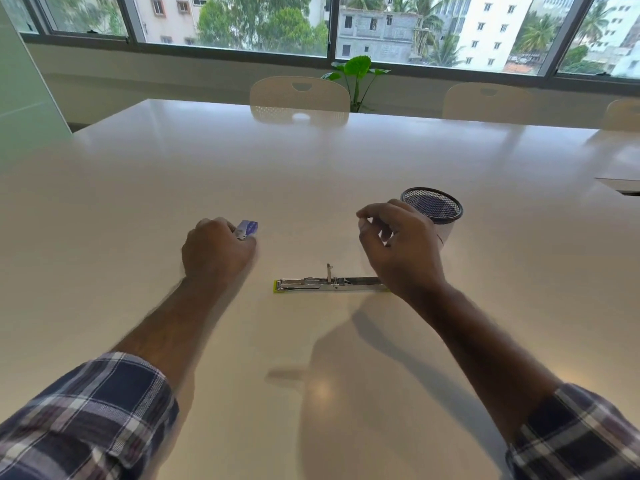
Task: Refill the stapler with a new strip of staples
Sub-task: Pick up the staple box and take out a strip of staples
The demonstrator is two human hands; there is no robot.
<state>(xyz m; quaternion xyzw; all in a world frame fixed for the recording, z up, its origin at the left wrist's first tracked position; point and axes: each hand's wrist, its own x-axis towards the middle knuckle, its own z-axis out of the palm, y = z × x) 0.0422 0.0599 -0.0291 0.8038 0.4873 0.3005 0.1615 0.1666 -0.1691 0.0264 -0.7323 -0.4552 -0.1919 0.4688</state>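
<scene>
A stapler (329, 285) with a yellow-green base lies unfolded flat on the white table (311, 168), its metal staple channel facing up and a small metal tab standing upright at its middle. My left hand (216, 252) is to its left, fingers closed around a small purple and white staple box (248, 228) that pokes out past the knuckles. My right hand (401, 244) hovers above the stapler's right end and hides that end. Its fingers are curled with thumb and forefinger apart, and I see nothing between them.
A black mesh pen cup (434, 209) stands just behind my right hand. Pale chairs (299, 98) line the table's far edge, with a green plant (358, 69) behind them under the window. A cable hatch (620, 185) sits at the table's right edge.
</scene>
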